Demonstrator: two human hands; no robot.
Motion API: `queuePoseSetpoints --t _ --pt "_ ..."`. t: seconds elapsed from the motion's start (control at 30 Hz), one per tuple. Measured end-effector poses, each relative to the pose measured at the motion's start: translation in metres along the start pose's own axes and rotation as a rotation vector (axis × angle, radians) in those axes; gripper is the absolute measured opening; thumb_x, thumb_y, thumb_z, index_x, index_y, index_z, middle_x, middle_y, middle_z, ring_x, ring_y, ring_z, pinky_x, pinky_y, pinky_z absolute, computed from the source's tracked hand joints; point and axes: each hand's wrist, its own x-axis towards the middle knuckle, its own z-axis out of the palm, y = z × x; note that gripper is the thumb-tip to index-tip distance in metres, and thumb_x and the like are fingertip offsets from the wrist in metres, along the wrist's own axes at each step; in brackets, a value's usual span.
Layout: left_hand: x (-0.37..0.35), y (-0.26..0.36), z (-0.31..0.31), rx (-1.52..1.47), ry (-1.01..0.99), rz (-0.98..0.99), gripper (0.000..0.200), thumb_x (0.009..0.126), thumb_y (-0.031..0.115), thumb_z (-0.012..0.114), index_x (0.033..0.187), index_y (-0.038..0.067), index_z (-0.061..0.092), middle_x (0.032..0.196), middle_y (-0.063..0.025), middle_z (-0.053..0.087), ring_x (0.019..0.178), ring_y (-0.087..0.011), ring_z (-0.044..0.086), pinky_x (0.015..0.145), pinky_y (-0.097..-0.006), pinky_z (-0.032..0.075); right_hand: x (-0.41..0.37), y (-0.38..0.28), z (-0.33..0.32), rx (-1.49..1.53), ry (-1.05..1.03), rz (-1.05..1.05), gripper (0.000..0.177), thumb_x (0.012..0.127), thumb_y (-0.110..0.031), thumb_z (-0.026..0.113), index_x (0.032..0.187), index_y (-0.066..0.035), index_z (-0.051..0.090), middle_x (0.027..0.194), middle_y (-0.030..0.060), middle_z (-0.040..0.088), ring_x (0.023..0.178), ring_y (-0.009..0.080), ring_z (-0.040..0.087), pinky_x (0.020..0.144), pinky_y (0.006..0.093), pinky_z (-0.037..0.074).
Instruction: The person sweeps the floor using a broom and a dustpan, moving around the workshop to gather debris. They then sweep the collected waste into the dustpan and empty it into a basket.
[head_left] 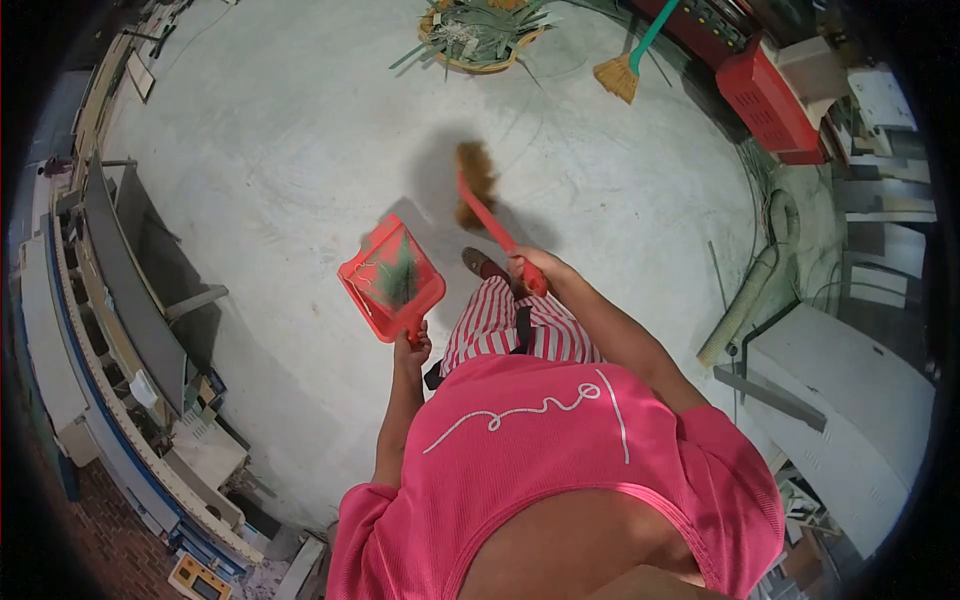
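My left hand [413,347] grips the handle of a red dustpan [390,276] held level above the concrete floor, with green leaf scraps lying in it. My right hand [533,267] is closed around the red handle of a small broom [480,195]. Its brown bristle head is blurred, off the floor just beyond the dustpan. Below me I see my pink top, striped trousers and one foot near the broom handle.
A shallow basket of green leaves [482,35] sits on the floor far ahead. A second broom with a green handle [628,62] leans by a red crate [770,100]. Shelving and boards line the left wall [110,300]. White panels and a rolled pipe [745,300] lie at right.
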Motion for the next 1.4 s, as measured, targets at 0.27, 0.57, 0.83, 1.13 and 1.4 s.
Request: queuePoseSetpoints --t 0.27,0.57,0.83,1.13,1.4 --pt "0.010 0.006 -0.005 -0.158 0.045 0.062 0.036 0.080 0.032 0.032 0.102 0.004 0.040 0.082 -0.0120 0.054 0.049 -0.0117 0.044 0.042 -0.0203 0.035 -0.027 -0.021 0.035 -0.222 0.138 -0.183 0.019 0.074 -0.012 0.048 0.088 -0.011 0.034 0.053 -0.0011 0.037 0.040 0.0028 0.036 0.032 0.0147 0.031" --pt "0.024 0.020 -0.021 -0.317 0.043 0.066 0.033 0.080 0.030 0.033 0.099 0.004 0.040 0.080 -0.0132 0.055 0.049 -0.0122 0.044 0.042 -0.0210 0.035 -0.096 -0.059 -0.014 -0.571 0.545 -0.439 0.038 0.070 -0.010 0.046 0.104 -0.013 0.030 0.052 -0.0005 0.036 0.038 0.0062 0.035 0.031 0.0193 0.033" --pt "0.008 0.016 0.012 -0.420 0.126 0.095 0.035 0.080 0.033 0.032 0.100 0.007 0.041 0.083 -0.0105 0.055 0.049 -0.0109 0.045 0.042 -0.0215 0.035 -0.080 -0.226 -0.064 -0.111 0.710 -0.276 0.013 0.072 -0.013 0.044 0.070 -0.006 0.033 0.043 -0.0002 0.034 0.034 0.0103 0.039 0.029 0.0212 0.034" --pt "0.007 0.002 0.099 -0.619 0.137 0.157 0.032 0.078 0.030 0.036 0.099 0.007 0.044 0.080 -0.0094 0.056 0.049 -0.0107 0.045 0.043 -0.0201 0.035 0.054 -0.262 0.041 -0.617 0.526 -0.067 0.017 0.072 -0.014 0.046 0.062 -0.010 0.033 0.042 -0.0008 0.034 0.032 0.0111 0.034 0.028 0.0227 0.029" --pt "0.011 -0.019 0.161 -0.735 -0.066 0.318 0.034 0.081 0.030 0.031 0.099 0.005 0.044 0.078 -0.0111 0.055 0.046 -0.0116 0.044 0.041 -0.0200 0.034 0.166 -0.282 0.157 -0.427 0.411 0.108 0.014 0.071 -0.006 0.047 0.065 -0.007 0.035 0.048 -0.0001 0.038 0.036 0.0080 0.038 0.031 0.0196 0.035"
